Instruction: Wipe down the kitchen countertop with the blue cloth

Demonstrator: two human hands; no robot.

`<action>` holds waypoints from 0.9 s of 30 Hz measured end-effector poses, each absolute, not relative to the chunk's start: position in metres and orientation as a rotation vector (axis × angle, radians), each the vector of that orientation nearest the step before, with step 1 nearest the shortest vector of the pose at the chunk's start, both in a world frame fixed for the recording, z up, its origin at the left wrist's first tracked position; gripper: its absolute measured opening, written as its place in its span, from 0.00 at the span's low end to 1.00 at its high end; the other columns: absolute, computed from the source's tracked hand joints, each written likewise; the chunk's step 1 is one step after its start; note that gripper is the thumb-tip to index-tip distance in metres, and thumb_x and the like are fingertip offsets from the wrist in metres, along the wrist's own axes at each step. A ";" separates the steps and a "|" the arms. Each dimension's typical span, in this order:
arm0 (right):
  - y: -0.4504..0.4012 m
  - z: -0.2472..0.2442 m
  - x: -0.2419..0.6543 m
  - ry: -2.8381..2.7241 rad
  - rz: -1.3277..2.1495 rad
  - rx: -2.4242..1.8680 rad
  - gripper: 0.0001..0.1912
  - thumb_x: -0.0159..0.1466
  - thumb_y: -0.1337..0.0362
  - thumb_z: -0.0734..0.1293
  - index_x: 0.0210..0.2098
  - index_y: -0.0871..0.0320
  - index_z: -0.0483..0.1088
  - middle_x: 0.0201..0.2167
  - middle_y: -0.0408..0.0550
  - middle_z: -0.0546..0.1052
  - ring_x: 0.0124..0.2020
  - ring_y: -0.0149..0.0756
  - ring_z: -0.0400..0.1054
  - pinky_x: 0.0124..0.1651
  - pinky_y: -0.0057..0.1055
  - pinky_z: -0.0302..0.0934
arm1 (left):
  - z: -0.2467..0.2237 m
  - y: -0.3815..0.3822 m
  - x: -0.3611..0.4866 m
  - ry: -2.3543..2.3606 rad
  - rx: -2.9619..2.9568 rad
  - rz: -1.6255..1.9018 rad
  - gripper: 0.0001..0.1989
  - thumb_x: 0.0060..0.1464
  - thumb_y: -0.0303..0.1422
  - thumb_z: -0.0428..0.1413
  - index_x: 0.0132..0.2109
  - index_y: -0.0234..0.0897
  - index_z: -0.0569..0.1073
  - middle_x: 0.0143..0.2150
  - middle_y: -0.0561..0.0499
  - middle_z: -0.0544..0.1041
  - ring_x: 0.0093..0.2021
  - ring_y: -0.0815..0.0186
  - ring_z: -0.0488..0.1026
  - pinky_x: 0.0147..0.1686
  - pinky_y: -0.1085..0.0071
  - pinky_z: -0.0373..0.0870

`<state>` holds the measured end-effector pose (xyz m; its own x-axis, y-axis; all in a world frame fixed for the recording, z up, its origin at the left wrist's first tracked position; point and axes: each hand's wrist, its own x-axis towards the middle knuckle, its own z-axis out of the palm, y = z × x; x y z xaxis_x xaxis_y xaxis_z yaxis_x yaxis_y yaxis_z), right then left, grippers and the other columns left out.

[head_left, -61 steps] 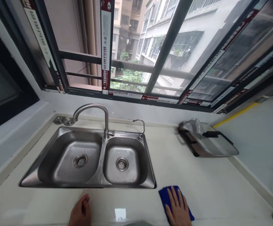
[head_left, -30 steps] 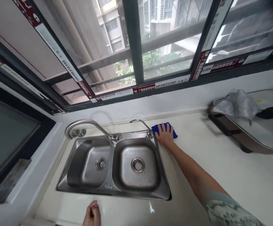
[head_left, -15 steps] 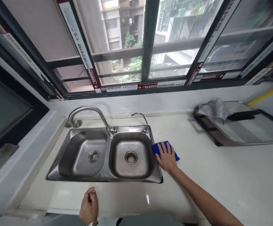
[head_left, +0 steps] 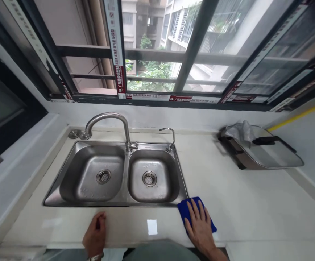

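My right hand (head_left: 200,226) lies with fingers spread on a folded blue cloth (head_left: 184,211), pressing it against the pale countertop (head_left: 228,203). The cloth touches the front right corner of the steel double sink (head_left: 126,192). Near the counter's front edge, below the left basin, my left hand (head_left: 95,232) is closed, its fingers curled together with nothing visible in them. A curved faucet (head_left: 127,130) rises behind the sink, its spout over the back left. A small thin tap (head_left: 173,136) stands at the sink's back right corner.
A rectangular pan with a glass lid (head_left: 277,156) sits at the back right, with crumpled clear plastic (head_left: 243,132) on it. Behind the counter is a dark-framed window (head_left: 146,102). A yellow pipe (head_left: 301,114) runs along the right wall.
My right hand and the blue cloth have moved from beside the sink's right rim toward me, to its front right corner. My left hand stays closed. The view has shifted.
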<state>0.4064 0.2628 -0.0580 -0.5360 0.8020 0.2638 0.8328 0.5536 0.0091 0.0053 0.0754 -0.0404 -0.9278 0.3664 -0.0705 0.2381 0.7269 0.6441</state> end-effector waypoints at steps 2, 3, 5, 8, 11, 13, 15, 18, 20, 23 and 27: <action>0.262 -0.056 0.383 -2.623 -0.108 -1.311 0.35 0.67 0.58 0.57 0.71 0.56 0.45 0.66 0.55 0.64 0.71 0.56 0.47 0.68 0.56 0.46 | -0.042 0.077 0.009 2.788 0.578 0.899 0.15 0.57 0.42 0.50 0.44 0.46 0.79 0.39 0.52 0.84 0.33 0.64 0.77 0.30 0.70 0.65; 0.263 -0.054 0.371 -2.664 -0.047 -1.273 0.32 0.68 0.58 0.57 0.70 0.57 0.50 0.63 0.54 0.68 0.69 0.54 0.51 0.67 0.54 0.47 | -0.043 0.078 0.010 2.782 0.611 0.888 0.15 0.57 0.42 0.50 0.44 0.45 0.79 0.39 0.51 0.84 0.34 0.64 0.77 0.30 0.70 0.64; 0.267 -0.048 0.348 -2.740 0.088 -1.224 0.27 0.68 0.58 0.56 0.65 0.57 0.59 0.58 0.54 0.73 0.64 0.50 0.59 0.65 0.50 0.51 | -0.045 0.077 0.011 2.745 0.643 0.881 0.15 0.58 0.41 0.50 0.44 0.45 0.79 0.39 0.51 0.84 0.34 0.64 0.77 0.30 0.71 0.64; 0.277 -0.037 0.317 -2.842 0.281 -1.249 0.24 0.70 0.57 0.54 0.61 0.59 0.64 0.55 0.55 0.75 0.57 0.49 0.66 0.59 0.48 0.55 | -0.049 0.073 0.011 2.746 0.653 0.866 0.14 0.58 0.39 0.50 0.44 0.45 0.79 0.38 0.52 0.84 0.32 0.65 0.77 0.30 0.71 0.63; 0.291 -0.028 0.292 -2.980 0.498 -1.283 0.26 0.71 0.56 0.49 0.60 0.59 0.65 0.54 0.57 0.76 0.53 0.50 0.68 0.56 0.49 0.56 | -0.051 0.071 0.012 2.755 0.690 0.879 0.14 0.59 0.39 0.50 0.44 0.44 0.79 0.38 0.52 0.84 0.33 0.65 0.77 0.31 0.71 0.63; 0.301 -0.026 0.279 -3.055 0.635 -1.291 0.27 0.71 0.55 0.47 0.59 0.60 0.66 0.53 0.58 0.77 0.53 0.50 0.69 0.56 0.49 0.57 | -0.051 0.071 0.013 2.750 0.715 0.896 0.14 0.59 0.38 0.50 0.43 0.44 0.79 0.39 0.51 0.84 0.34 0.65 0.78 0.32 0.71 0.64; 0.308 -0.028 0.268 -3.098 0.727 -1.278 0.29 0.71 0.55 0.45 0.58 0.59 0.67 0.51 0.58 0.78 0.53 0.49 0.71 0.56 0.47 0.59 | -0.050 0.070 0.015 2.750 0.704 0.903 0.14 0.59 0.38 0.50 0.43 0.43 0.80 0.38 0.51 0.84 0.34 0.65 0.78 0.33 0.71 0.65; 0.309 -0.033 0.248 -3.124 0.807 -1.226 0.29 0.71 0.53 0.45 0.56 0.57 0.69 0.49 0.55 0.79 0.51 0.46 0.72 0.54 0.44 0.61 | -0.049 0.070 0.016 2.749 0.668 0.886 0.14 0.59 0.37 0.50 0.43 0.43 0.79 0.36 0.51 0.84 0.32 0.66 0.77 0.33 0.72 0.65; 0.302 -0.036 0.228 -3.129 0.861 -1.177 0.28 0.72 0.53 0.46 0.56 0.55 0.69 0.49 0.53 0.79 0.51 0.45 0.72 0.54 0.44 0.61 | -0.047 0.070 0.016 2.746 0.642 0.858 0.13 0.59 0.37 0.50 0.43 0.43 0.79 0.36 0.52 0.83 0.32 0.67 0.76 0.34 0.72 0.65; 0.282 -0.035 0.188 -3.109 0.919 -1.092 0.26 0.71 0.54 0.48 0.58 0.56 0.66 0.52 0.56 0.77 0.52 0.46 0.71 0.56 0.46 0.60 | -0.043 0.072 0.016 2.741 0.601 0.806 0.13 0.60 0.37 0.50 0.43 0.43 0.79 0.35 0.52 0.82 0.32 0.68 0.75 0.33 0.73 0.64; 0.264 -0.026 0.160 -3.058 0.964 -1.020 0.29 0.71 0.56 0.50 0.66 0.62 0.56 0.61 0.63 0.69 0.56 0.52 0.68 0.58 0.52 0.60 | -0.038 0.073 0.016 2.769 0.587 0.769 0.13 0.60 0.37 0.51 0.43 0.43 0.79 0.35 0.52 0.82 0.31 0.68 0.74 0.33 0.73 0.63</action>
<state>0.1597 0.2642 -0.0265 -0.7937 0.4807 -0.3728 0.6075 0.6565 -0.4470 0.0161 0.0731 -0.0375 -0.8991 0.4281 -0.0911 0.3198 0.7848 0.5309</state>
